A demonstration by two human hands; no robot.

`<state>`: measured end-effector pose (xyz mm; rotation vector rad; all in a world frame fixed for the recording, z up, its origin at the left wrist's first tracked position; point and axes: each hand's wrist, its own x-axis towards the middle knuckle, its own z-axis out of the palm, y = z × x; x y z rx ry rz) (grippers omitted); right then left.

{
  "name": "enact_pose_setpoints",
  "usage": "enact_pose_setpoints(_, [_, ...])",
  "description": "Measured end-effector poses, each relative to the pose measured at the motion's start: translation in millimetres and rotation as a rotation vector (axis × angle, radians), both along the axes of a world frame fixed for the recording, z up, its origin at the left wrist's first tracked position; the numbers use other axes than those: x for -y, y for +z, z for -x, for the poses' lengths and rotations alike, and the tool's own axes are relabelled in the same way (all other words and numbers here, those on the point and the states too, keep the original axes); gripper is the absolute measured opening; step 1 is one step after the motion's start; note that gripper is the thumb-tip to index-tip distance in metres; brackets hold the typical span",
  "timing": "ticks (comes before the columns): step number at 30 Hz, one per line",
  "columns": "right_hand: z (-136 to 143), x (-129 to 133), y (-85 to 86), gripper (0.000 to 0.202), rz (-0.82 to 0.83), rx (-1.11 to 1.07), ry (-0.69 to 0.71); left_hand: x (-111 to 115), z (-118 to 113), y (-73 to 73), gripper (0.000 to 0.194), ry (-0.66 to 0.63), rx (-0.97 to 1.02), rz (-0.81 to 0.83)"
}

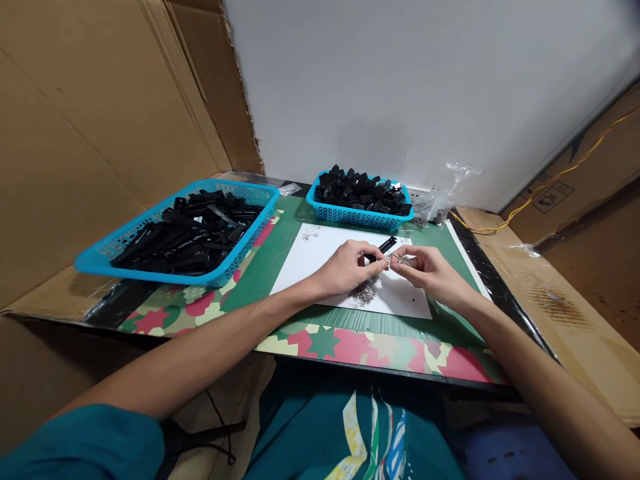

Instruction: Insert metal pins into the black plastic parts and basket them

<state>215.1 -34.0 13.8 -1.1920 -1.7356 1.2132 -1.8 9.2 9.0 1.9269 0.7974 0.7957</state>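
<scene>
Left hand [353,268] – fingers closed on one black strip [388,245], above a white sheet [300,267]. Right hand [427,271] – fingertips pinching thin metal pins [401,259], just beside the left. Silvery pile [364,294], on the sheet below. Large blue basket [150,274], left, filled with black strips [190,230]. Smaller blue basket [350,215], rear, heaped with black blocks [360,191]. All on a green-covered tabletop [257,275].

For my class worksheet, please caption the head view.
Left hand holding a slim black part, right hand pinching thin metallic pieces, both above a white sheet.
</scene>
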Motion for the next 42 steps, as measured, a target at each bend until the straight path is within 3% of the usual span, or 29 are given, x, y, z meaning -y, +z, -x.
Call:
enact_pose_setpoints(4, [3.6, 4.0, -2.2, 0.039, -0.142, 0.044, -0.016, -1.9, 0.4, -1.5, 0.023, -0.071, 0.086, 0.116])
enact_pose_setpoints(11, [0.1, 10.0, -15.5, 0.011, -0.97, 0.509, -0.187, -2.9, 1.7, 0.4, 0.023, -0.124, 0.187, 0.241])
enact_pose_setpoints(16, [-1.9, 8.7, -14.2, 0.013, -1.332, 0.641, -0.136, -2.4, 0.7, 1.3, 0.026, -0.182, 0.157, 0.268])
enact_pose_setpoints(19, [-2.8, 7.7, -13.3, 0.013, -1.347, 0.624, -0.132, -1.2, 0.1, 2.8, 0.027, -0.183, 0.119, 0.238])
enact_pose_setpoints(23, [-3.0, 7.7, -14.4, 0.009, -1.204, 0.452, -0.215, 1.5, -0.5, 4.9, 0.031, -0.165, 0.115, 0.087])
enact_pose_setpoints(27, [1.4, 10.5, -13.0, 0.011, -1.203, 0.325, -0.338, 3.3, -1.0, 2.0, 0.015, -0.144, 0.235, 0.03])
enact_pose_setpoints(32, [8.0, 14.7, -11.0, 0.016, -1.349, 0.324, -0.299, 8.4, -3.0, 0.3, 0.045, -0.132, 0.438, 0.125])
enact_pose_setpoints(42, [6.8, 17.6, -11.9, 0.01, -1.336, 0.399, -0.269, 13.0, -3.1, 3.5, 0.056, -0.064, 0.428, 0.127])
